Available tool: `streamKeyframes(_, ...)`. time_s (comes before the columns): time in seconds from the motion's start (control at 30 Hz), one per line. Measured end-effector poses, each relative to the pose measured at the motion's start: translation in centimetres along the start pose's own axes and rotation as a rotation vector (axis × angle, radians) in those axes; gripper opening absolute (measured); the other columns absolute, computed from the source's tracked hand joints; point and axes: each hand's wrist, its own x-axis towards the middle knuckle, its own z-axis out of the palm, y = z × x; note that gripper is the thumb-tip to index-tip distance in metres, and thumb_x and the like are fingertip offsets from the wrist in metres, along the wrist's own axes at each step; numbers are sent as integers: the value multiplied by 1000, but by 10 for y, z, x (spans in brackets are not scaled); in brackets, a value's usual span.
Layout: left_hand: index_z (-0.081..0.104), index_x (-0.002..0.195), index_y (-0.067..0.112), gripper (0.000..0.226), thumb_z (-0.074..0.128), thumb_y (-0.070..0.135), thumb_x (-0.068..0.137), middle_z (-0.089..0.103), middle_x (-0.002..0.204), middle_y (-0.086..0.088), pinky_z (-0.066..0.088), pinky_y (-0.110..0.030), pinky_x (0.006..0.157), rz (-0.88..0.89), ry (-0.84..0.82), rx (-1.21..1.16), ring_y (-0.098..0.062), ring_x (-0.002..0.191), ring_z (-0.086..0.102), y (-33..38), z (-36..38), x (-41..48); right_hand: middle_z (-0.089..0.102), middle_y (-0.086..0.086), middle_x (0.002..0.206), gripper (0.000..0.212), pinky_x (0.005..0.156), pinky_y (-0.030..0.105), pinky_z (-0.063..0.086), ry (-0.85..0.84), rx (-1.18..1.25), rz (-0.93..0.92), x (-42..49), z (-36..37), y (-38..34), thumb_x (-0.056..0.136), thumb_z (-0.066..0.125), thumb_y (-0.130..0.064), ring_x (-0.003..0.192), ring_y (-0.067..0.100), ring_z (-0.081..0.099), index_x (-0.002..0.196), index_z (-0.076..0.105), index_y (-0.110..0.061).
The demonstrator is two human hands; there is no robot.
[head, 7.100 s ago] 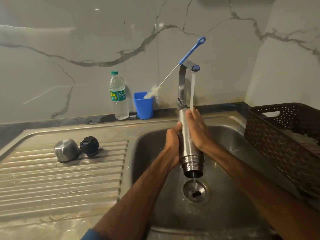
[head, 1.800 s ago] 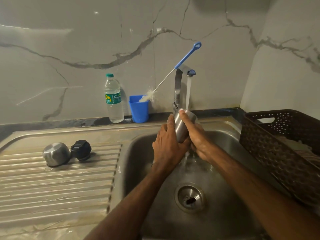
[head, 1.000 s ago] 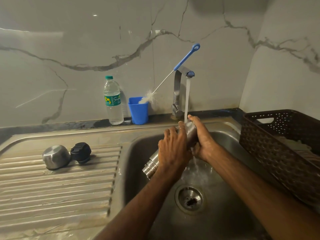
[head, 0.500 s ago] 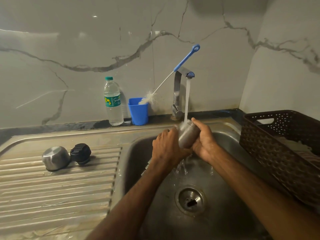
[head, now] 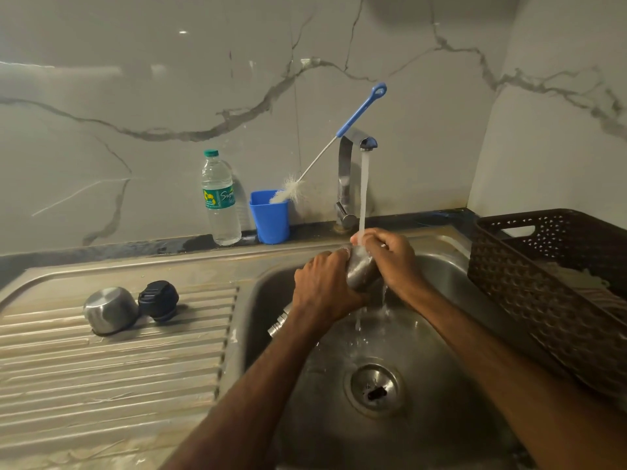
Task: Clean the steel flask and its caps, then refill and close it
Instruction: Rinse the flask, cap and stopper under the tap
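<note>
The steel flask (head: 360,271) lies tilted over the sink basin (head: 458,276), base up toward the running tap (head: 353,171), its threaded mouth peeking out low on the left. My left hand (head: 322,290) wraps its middle. My right hand (head: 390,257) grips its base end under the water stream, which runs off the flask into the basin. The steel cup cap (head: 110,310) sits upside down on the ribbed drainboard (head: 101,368) at the left. The black inner cap (head: 158,300) lies right beside it.
A clear water bottle (head: 220,198) and a blue cup (head: 269,217) holding a bottle brush (head: 339,134) stand against the marble wall behind the sink. A dark brown plastic basket (head: 549,283) fills the right side. The drain (head: 375,390) lies below my hands.
My hands have shifted slightly right along the flask under the stream, and its mouth end shows again at lower left. The caps have not moved.
</note>
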Motion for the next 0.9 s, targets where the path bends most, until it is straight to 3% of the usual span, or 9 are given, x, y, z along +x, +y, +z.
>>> streamKeyframes(0.07, 56, 132, 17, 74, 63, 49, 66, 62, 128, -10, 44, -55, 104, -4, 12, 16, -35, 119, 57, -6, 4, 3, 69, -5, 91, 13, 70, 11, 49, 59, -214, -156, -1, 0, 1, 102, 62, -26, 80, 1, 63, 101, 73, -19)
streamKeyframes(0.1, 56, 132, 19, 72, 65, 49, 67, 62, 127, -8, 44, -55, 104, -9, 23, 36, -33, 118, 58, -9, 6, 5, 71, 1, 93, 16, 72, 12, 49, 86, -319, -263, -1, 0, 2, 101, 64, -24, 80, 4, 64, 103, 75, -13)
streamKeyframes(0.17, 56, 130, 24, 75, 59, 56, 62, 63, 125, -4, 46, -53, 102, -26, 27, 77, -30, 116, 58, -16, 14, 12, 74, 13, 107, 21, 87, 27, 54, 45, -467, -428, -1, 3, 6, 100, 62, -17, 93, 21, 69, 110, 76, -4)
streamKeyframes(0.3, 54, 124, 32, 77, 60, 67, 56, 65, 114, 3, 54, -52, 91, 11, 53, 155, -25, 103, 63, -39, 33, 32, 67, 12, 133, 44, 112, 37, 44, -217, -537, -365, -10, -1, -7, 96, 47, -25, 125, 26, 59, 130, 67, -6)
streamKeyframes(0.43, 52, 124, 30, 74, 78, 62, 62, 66, 112, 2, 56, -52, 87, 78, 57, 254, -26, 100, 65, -36, 23, 26, 42, 6, 156, 80, 121, 39, 31, -503, -815, -236, -15, -12, -11, 86, 75, -32, 144, 25, 37, 155, 37, -17)
streamKeyframes(0.5, 54, 127, 25, 72, 84, 53, 68, 67, 113, -2, 56, -52, 88, 118, 62, 292, -28, 101, 66, -29, 16, 18, 37, 4, 158, 100, 120, 38, 31, -502, -968, -238, -17, -11, -10, 77, 86, -37, 146, 25, 33, 157, 29, -20)
streamKeyframes(0.63, 54, 134, 19, 66, 83, 42, 79, 67, 120, -6, 52, -52, 96, 190, 71, 329, -30, 108, 64, -22, 9, 9, 43, 2, 154, 98, 113, 37, 40, -402, -1025, -211, -16, -7, -13, 73, 90, -36, 143, 24, 37, 153, 35, -22)
streamKeyframes(0.77, 48, 140, 27, 78, 80, 61, 78, 58, 141, 0, 36, -47, 114, 187, 56, 334, -23, 130, 53, -19, 10, 8, 60, 1, 128, 74, 88, 28, 49, -377, -946, -94, -17, -16, -2, 68, 92, -37, 111, 18, 55, 130, 54, -22)
streamKeyframes(0.9, 47, 144, 37, 92, 71, 84, 69, 47, 151, 1, 19, -59, 120, 135, 119, 414, -24, 140, 35, -29, 6, 11, 67, -1, 111, 73, 66, 23, 52, -410, -851, 18, -20, -39, 6, 60, 93, -36, 90, 12, 63, 123, 60, -21)
